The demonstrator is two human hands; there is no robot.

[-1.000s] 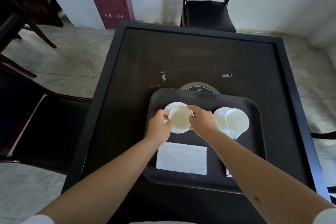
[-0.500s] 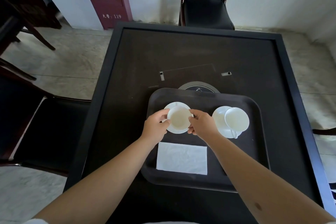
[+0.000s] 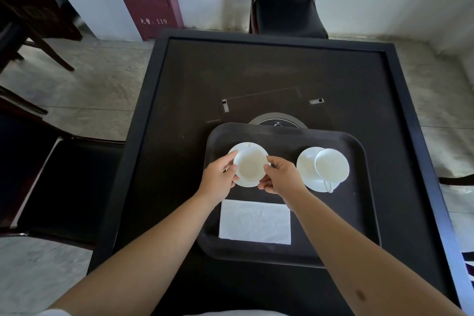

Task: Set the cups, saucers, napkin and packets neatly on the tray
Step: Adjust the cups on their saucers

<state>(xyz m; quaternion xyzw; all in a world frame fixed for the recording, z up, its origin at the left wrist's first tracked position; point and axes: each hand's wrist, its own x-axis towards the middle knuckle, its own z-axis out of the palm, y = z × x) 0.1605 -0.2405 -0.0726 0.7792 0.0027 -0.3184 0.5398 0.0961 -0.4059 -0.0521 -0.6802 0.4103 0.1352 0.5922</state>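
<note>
Gripping left cup (image 3: 250, 167) rim from both sides, left hand (image 3: 218, 182) and right hand (image 3: 282, 178) curled, cup over saucer (image 3: 246, 147) on tray (image 3: 359, 213).

Dark square table (image 3: 256, 72) with a raised black rim. A dark tray (image 3: 359, 213) lies on its near half, beneath both hands. Beyond the hands, past the tray's far edge, a round black disc (image 3: 278, 121) sits in the tabletop, partly covered by the tray.
</note>
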